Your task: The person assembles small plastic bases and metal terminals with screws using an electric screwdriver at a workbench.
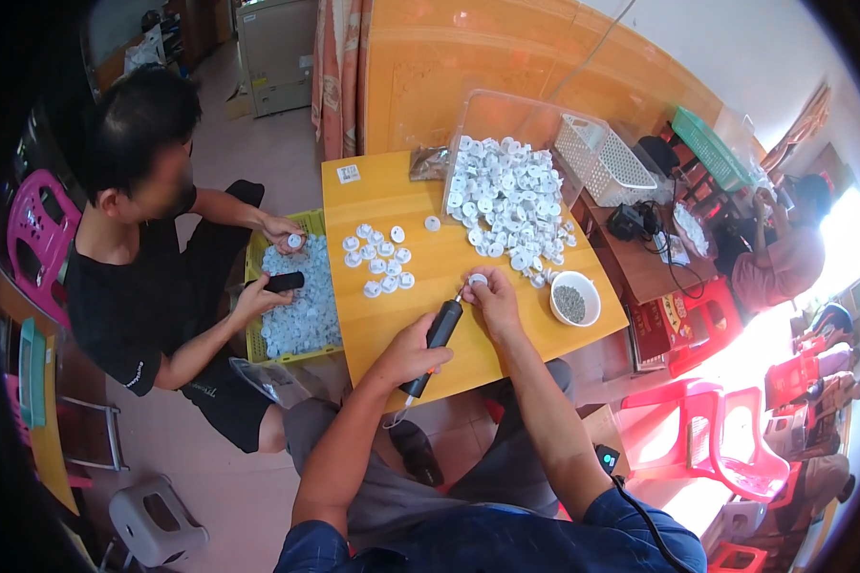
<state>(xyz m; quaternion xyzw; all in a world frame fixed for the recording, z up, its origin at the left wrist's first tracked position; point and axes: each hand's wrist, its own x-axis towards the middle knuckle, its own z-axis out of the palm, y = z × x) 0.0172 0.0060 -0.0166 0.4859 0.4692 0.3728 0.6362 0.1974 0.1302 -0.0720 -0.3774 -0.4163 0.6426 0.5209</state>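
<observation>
A black electric screwdriver (443, 325) is gripped in my left hand (413, 355), fingers wrapped round its body. Its thin bit points up and right, meeting or nearly meeting a small round white plastic part (478, 279). That part is pinched in the fingertips of my right hand (497, 307), just above the yellow table (468, 355). Right of this hand stands a white bowl (593, 296) holding many small grey screws (569, 304). Several similar white parts (375, 266) lie spread out beyond my left hand. A large heap of white parts (506, 191) spills from a clear plastic bin (495, 99).
At the left a seated person (115, 267) holds a round white part and a black tool over a yellow crate (327, 350) full of pale plastic pieces. White basket (602, 162) and dark cables stand on a brown table (655, 272). Red chairs (683, 430) are at the right.
</observation>
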